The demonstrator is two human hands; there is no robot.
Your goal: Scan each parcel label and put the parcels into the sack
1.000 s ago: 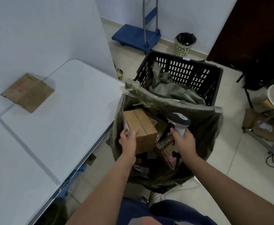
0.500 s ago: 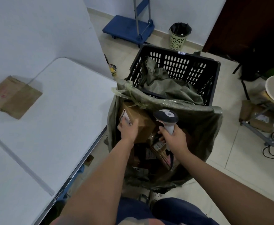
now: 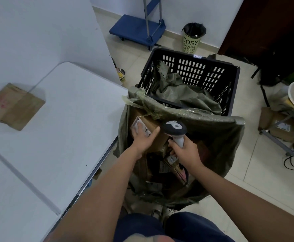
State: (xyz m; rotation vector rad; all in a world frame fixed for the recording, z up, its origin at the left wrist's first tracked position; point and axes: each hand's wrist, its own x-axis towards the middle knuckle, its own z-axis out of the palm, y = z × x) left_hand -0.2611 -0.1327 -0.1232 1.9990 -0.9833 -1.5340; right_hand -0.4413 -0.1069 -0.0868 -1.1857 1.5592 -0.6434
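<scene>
The cardboard parcel is sitting inside the mouth of the green sack, up against the sack's left wall, label facing up. The left hand is flat on top of it with fingers straight, more pressing than gripping, so it looks like it's being nudged down into place. The right hand is wrapped tight round the handle of the scanner, which hovers just beside the parcel over the sack opening. Under them there's a jumble of other parcels already in the sack. My guess at what could go wrong: the box is perched high on the pile, so it might tip or wedge against the rim instead of settling, and the floppy sack edge could fold in. Behind the sack is a black crate with more green sacking, and one more parcel on the table sits well apart on the white table, probably still to be done.
</scene>
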